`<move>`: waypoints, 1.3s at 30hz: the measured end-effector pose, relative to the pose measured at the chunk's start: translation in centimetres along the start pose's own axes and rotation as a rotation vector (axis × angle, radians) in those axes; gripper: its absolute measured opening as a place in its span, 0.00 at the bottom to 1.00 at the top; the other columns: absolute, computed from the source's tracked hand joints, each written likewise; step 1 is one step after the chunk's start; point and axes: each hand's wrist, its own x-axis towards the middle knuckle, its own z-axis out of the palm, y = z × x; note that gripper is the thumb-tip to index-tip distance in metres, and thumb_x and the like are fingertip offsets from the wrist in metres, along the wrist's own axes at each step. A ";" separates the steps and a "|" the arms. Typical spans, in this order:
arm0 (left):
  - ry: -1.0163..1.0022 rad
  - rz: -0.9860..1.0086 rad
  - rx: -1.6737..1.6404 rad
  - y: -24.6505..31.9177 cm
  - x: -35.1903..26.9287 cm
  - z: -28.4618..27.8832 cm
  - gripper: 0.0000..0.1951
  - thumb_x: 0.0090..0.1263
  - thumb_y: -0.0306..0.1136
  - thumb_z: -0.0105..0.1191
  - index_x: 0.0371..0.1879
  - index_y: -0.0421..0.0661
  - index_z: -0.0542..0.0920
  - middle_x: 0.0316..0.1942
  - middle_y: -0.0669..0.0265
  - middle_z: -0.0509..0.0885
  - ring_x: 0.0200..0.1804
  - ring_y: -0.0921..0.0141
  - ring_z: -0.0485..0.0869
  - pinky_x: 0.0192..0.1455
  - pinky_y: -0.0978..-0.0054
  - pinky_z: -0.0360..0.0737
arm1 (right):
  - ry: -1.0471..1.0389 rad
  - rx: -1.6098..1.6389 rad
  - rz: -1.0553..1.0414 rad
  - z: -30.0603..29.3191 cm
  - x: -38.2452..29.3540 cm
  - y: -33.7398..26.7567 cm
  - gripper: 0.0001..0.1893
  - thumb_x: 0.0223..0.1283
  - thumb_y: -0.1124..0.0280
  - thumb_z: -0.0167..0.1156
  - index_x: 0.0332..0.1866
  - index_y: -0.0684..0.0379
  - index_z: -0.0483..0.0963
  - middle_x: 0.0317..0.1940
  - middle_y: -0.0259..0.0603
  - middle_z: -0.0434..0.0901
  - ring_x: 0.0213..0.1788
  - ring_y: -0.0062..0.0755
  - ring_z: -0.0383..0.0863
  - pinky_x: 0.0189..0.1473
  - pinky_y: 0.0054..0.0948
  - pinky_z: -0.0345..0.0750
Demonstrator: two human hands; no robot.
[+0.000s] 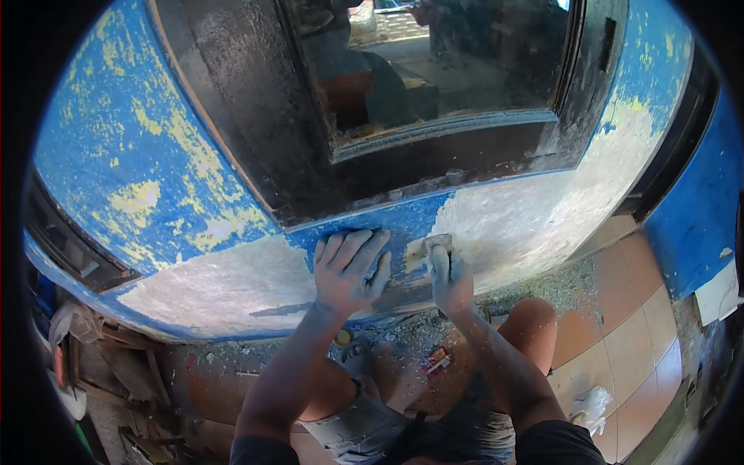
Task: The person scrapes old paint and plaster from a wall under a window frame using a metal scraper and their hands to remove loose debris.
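Observation:
A wall with flaking blue paint point(372, 215) curves across the view below a dark window frame point(453, 154). My left hand point(351, 267) lies against the blue paint with its fingers spread, holding nothing. To its right, my right hand point(450, 279) grips a flat scraper point(437, 240), whose blade touches the wall beside a small pale patch. Its handle is hidden in my fingers. A large bare whitish area point(523, 226) lies right of the scraper, and another bare area point(232, 285) lies left of my left hand. Both hands look dusty.
Paint chips point(401, 331) litter the tiled floor point(628, 325) along the wall's foot. A red packet point(437, 361) lies between my legs, a clear plastic bag point(592, 410) at the lower right. Wooden pieces point(116, 395) stand at the lower left. The window glass point(465, 70) shows reflections.

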 end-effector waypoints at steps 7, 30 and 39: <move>0.023 -0.027 -0.047 1.1 1.5 0.9 0.21 0.56 0.35 0.71 0.52 0.53 0.90 0.46 0.69 0.86 0.45 0.65 0.79 0.49 0.64 0.72 | -0.005 0.069 0.059 -0.3 0.4 -2.5 0.21 0.84 0.56 0.50 0.36 0.62 0.76 0.21 0.29 0.71 0.24 0.16 0.68 0.27 0.27 0.68; -0.017 -0.155 -0.081 2.1 1.8 -0.5 0.21 0.57 0.34 0.71 0.52 0.48 0.89 0.46 0.63 0.88 0.47 0.61 0.82 0.52 0.63 0.74 | 0.019 0.151 -0.031 -0.2 1.8 -3.9 0.17 0.84 0.61 0.50 0.45 0.63 0.81 0.26 0.32 0.77 0.27 0.16 0.73 0.29 0.25 0.72; 0.012 -0.089 0.004 1.8 3.4 -2.2 0.21 0.57 0.34 0.71 0.52 0.49 0.89 0.45 0.67 0.87 0.46 0.63 0.81 0.50 0.64 0.72 | 0.027 0.288 0.009 -0.1 2.2 -4.5 0.19 0.84 0.59 0.51 0.34 0.61 0.74 0.22 0.26 0.72 0.22 0.13 0.68 0.24 0.22 0.65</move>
